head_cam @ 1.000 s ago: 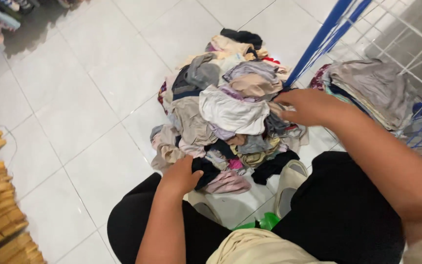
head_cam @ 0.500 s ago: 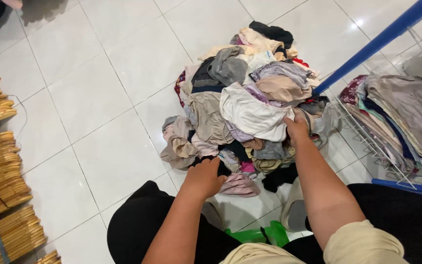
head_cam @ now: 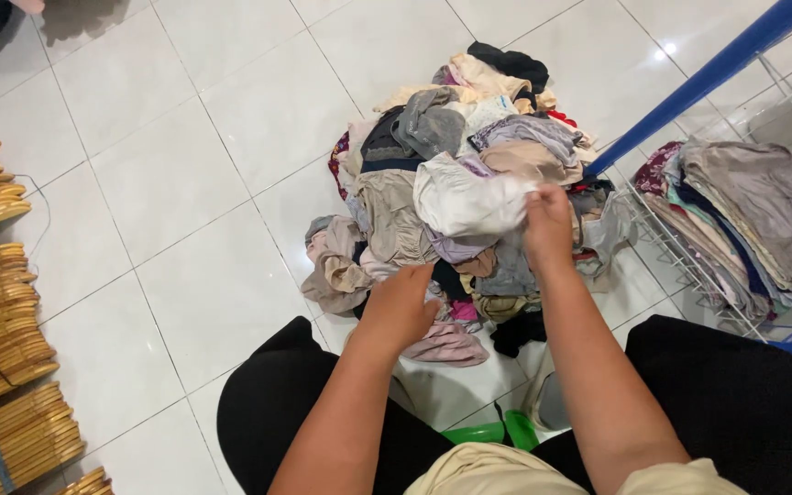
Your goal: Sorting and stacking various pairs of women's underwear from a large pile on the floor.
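Observation:
A heap of mixed garments [head_cam: 451,183] in beige, grey, black and pink lies on the white tiled floor in front of me. My right hand [head_cam: 548,225] pinches the edge of a white garment [head_cam: 465,203] at the heap's right side. My left hand [head_cam: 399,307] rests palm down on the near edge of the heap, fingers over a pink and grey piece [head_cam: 446,344]; whether it grips anything is hidden. My legs in black trousers frame the bottom of the view.
A white wire cart with a blue frame [head_cam: 708,73] stands at the right, holding a stack of folded clothes [head_cam: 744,220]. Stacks of wooden hangers [head_cam: 2,348] line the left edge. A green object [head_cam: 492,433] lies between my knees.
My right hand has come from the cart side to the heap and taken the white garment's edge. My left hand stayed on the heap's near edge. The view shifted rightward.

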